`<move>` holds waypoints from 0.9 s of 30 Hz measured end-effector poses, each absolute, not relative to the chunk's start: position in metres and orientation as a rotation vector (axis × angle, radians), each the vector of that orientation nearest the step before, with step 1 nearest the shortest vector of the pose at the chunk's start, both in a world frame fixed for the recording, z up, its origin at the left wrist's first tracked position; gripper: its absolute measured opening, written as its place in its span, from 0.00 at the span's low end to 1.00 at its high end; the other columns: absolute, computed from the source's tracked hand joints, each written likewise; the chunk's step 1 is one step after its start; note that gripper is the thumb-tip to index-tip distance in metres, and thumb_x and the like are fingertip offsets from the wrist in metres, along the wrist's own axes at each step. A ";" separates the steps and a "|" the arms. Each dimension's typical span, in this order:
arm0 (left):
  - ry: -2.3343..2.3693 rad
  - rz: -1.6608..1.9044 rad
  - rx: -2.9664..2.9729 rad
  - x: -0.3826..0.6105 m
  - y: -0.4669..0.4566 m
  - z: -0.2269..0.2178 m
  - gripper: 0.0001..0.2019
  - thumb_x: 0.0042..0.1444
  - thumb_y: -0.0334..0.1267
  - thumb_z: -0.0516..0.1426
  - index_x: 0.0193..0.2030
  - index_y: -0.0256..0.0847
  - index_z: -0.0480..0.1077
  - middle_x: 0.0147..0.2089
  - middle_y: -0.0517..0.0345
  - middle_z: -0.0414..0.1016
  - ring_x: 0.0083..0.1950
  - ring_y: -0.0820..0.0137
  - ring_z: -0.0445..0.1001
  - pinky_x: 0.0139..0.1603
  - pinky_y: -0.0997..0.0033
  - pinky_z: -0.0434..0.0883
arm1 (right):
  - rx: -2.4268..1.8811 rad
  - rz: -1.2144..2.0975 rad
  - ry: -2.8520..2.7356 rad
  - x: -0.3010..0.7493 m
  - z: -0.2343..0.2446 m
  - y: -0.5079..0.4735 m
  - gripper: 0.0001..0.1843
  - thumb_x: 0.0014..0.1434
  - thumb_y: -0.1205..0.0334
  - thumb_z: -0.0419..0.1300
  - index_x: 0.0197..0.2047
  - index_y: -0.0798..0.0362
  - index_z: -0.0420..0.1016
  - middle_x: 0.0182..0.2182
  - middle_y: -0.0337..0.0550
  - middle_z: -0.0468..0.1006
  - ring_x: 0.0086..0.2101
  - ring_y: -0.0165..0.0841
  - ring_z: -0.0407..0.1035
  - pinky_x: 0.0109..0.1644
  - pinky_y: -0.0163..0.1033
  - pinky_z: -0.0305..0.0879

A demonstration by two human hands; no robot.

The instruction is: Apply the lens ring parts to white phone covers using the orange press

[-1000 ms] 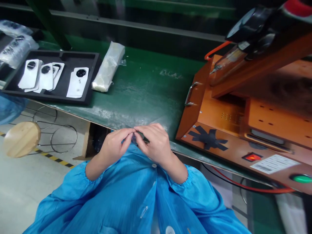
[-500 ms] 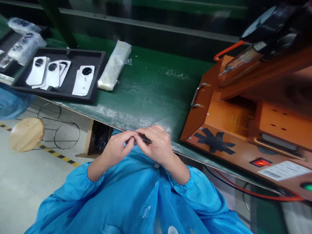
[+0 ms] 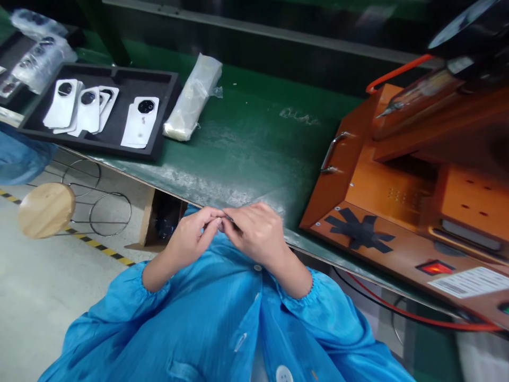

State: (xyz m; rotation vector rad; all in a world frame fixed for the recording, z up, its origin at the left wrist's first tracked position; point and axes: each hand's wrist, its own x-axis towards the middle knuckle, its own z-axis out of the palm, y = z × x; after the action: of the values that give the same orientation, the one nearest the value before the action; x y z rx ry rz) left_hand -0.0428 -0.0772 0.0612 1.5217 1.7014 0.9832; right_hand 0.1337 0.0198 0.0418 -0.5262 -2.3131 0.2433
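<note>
My left hand [image 3: 192,236] and my right hand [image 3: 258,233] meet fingertip to fingertip in front of my blue smock [image 3: 214,313], at the near edge of the green bench [image 3: 254,154]. Both are closed in a pinch, thumbs and forefingers pressed together. A small dark sliver shows between the fingertips, too little to name. Beyond my hands, a long bundle in clear plastic wrap [image 3: 193,98] lies on the bench. To its left is a black tray [image 3: 139,82] with several white phone back covers [image 3: 141,122] that have round dark camera rings.
An orange machine [image 3: 345,196] with a metal handle, lit red switch [image 3: 436,268] and gauge takes up the right. At far left are plastic-wrapped parts [image 3: 43,61] and another person's blue sleeve [image 3: 24,156]. Below stand a wooden stool [image 3: 46,210] and an open carton [image 3: 147,217].
The view has shifted slightly, so the orange machine sits further right and the tray a little higher. My hands stay together in almost the same pinch.
</note>
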 end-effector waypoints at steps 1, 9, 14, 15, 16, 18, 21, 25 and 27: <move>1.695 0.977 1.584 -0.043 -0.077 0.063 0.09 0.73 0.38 0.56 0.48 0.42 0.78 0.40 0.57 0.86 0.41 0.69 0.84 0.41 0.73 0.77 | -0.503 0.192 -2.341 0.133 0.042 0.020 0.09 0.73 0.66 0.61 0.40 0.55 0.83 0.29 0.39 0.86 0.29 0.31 0.80 0.37 0.42 0.66; 1.658 1.111 1.415 -0.044 -0.074 0.057 0.09 0.71 0.41 0.60 0.45 0.44 0.83 0.45 0.54 0.86 0.45 0.66 0.83 0.47 0.67 0.80 | -0.576 0.194 -2.268 0.138 0.041 0.020 0.12 0.69 0.72 0.60 0.36 0.50 0.82 0.25 0.35 0.83 0.26 0.29 0.77 0.36 0.41 0.65; 1.496 1.280 0.887 -0.045 -0.069 0.050 0.13 0.65 0.46 0.65 0.49 0.40 0.82 0.36 0.55 0.86 0.35 0.69 0.83 0.37 0.69 0.81 | -0.652 0.358 -2.155 0.138 0.049 0.021 0.11 0.72 0.69 0.62 0.53 0.48 0.83 0.48 0.44 0.90 0.43 0.35 0.85 0.49 0.44 0.74; 1.464 1.300 0.826 -0.045 -0.068 0.050 0.14 0.63 0.46 0.67 0.50 0.39 0.82 0.36 0.55 0.86 0.35 0.68 0.83 0.38 0.68 0.82 | -0.646 0.379 -2.152 0.137 0.050 0.020 0.11 0.73 0.68 0.63 0.54 0.48 0.83 0.49 0.45 0.89 0.45 0.37 0.85 0.50 0.44 0.74; 1.436 1.320 0.775 -0.045 -0.067 0.050 0.16 0.62 0.46 0.68 0.51 0.39 0.82 0.36 0.55 0.86 0.35 0.68 0.84 0.40 0.67 0.83 | -0.636 0.400 -2.148 0.136 0.050 0.019 0.11 0.73 0.66 0.63 0.55 0.49 0.83 0.50 0.46 0.89 0.45 0.37 0.85 0.50 0.45 0.75; 1.392 1.339 0.695 -0.043 -0.067 0.050 0.16 0.60 0.46 0.70 0.50 0.39 0.81 0.36 0.55 0.86 0.35 0.69 0.84 0.42 0.66 0.84 | -0.617 0.440 -2.126 0.135 0.049 0.017 0.11 0.73 0.65 0.64 0.56 0.51 0.82 0.48 0.47 0.90 0.43 0.37 0.85 0.48 0.44 0.76; 1.359 1.355 0.633 -0.041 -0.067 0.052 0.14 0.58 0.46 0.71 0.44 0.39 0.80 0.36 0.55 0.86 0.35 0.70 0.84 0.42 0.68 0.84 | -0.655 0.506 -2.079 0.136 0.047 0.014 0.12 0.73 0.67 0.63 0.56 0.50 0.82 0.47 0.46 0.90 0.44 0.38 0.85 0.50 0.44 0.77; 1.344 1.365 0.665 -0.041 -0.067 0.057 0.14 0.61 0.48 0.70 0.40 0.41 0.76 0.38 0.55 0.86 0.38 0.68 0.84 0.44 0.66 0.84 | -0.867 0.746 -1.979 0.140 0.038 0.018 0.22 0.74 0.58 0.62 0.68 0.47 0.73 0.62 0.54 0.81 0.59 0.46 0.79 0.59 0.54 0.79; 1.344 1.372 0.678 -0.042 -0.066 0.058 0.14 0.62 0.49 0.69 0.41 0.42 0.75 0.38 0.55 0.85 0.40 0.68 0.85 0.44 0.66 0.84 | -0.879 1.022 -1.890 0.141 0.031 0.021 0.28 0.73 0.52 0.63 0.72 0.47 0.67 0.62 0.56 0.80 0.55 0.44 0.81 0.55 0.52 0.82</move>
State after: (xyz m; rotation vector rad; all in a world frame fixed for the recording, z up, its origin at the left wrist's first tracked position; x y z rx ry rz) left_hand -0.0417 -0.0662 0.0579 0.6782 1.3437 1.3720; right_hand 0.1408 0.0207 0.0311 -0.8793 -1.8902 1.0220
